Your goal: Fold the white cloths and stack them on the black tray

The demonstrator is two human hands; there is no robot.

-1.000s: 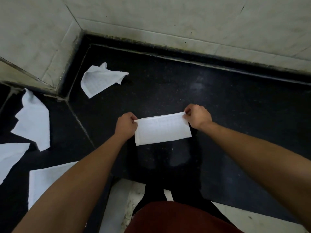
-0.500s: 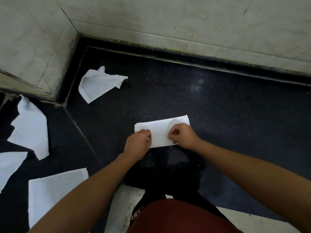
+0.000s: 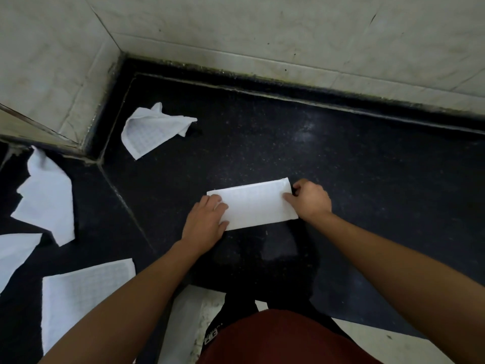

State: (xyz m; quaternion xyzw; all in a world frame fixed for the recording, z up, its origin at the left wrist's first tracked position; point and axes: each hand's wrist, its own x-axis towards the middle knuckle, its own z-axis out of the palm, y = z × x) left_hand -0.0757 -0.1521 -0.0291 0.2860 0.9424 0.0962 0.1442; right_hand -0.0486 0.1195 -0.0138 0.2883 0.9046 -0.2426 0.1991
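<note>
A white cloth [image 3: 256,203], folded into a long rectangle, lies flat on the black surface [image 3: 367,179] in the middle of the view. My left hand [image 3: 204,222] presses on its left end with the fingers laid straight. My right hand [image 3: 309,199] is at its right end, thumb on top and fingers curled round the edge, pinching it. A crumpled white cloth [image 3: 152,130] lies apart at the back left near the corner. I cannot make out a separate tray.
More white cloths lie on the lower black surface to the left: a rumpled cloth [image 3: 47,200], a second cloth at the frame edge [image 3: 13,250], and a flat cloth [image 3: 84,290] by my left forearm. Pale tiled walls [image 3: 262,30] close the back and left.
The folded cloth, held up by its top corners a second ago, now lies on the surface. My hands have slid from its middle out to its two ends.
</note>
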